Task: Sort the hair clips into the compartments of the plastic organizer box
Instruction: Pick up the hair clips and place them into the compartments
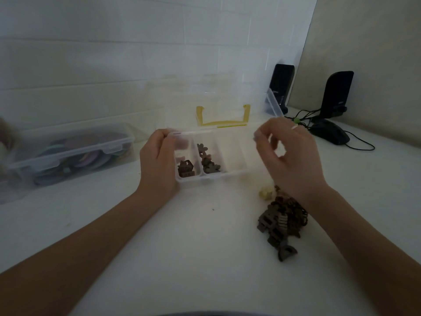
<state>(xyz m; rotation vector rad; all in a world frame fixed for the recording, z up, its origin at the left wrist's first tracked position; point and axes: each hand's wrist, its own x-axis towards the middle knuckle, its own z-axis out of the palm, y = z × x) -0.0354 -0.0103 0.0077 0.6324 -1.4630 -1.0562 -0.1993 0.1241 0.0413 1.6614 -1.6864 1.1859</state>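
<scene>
A clear plastic organizer box (213,177) stands open on the white table, its lid with a yellow handle (222,117) raised behind. Brown square clips (185,170) lie in its left compartment and brown flower-shaped clips (208,161) in the one beside it. The right compartments look empty. My left hand (159,160) grips the box's left end, thumb on the rim. My right hand (288,153) hovers over the box's right end with fingers loosely curled and nothing visible in them. A pile of brown hair clips (282,220) lies under my right wrist, with a pale yellow clip (266,192) near it.
A closed clear container (73,153) with colourful round items sits at the left. Two black speakers (281,87) (337,94), a black mouse (330,134) and cables lie at the back right. A tiled wall runs behind the table.
</scene>
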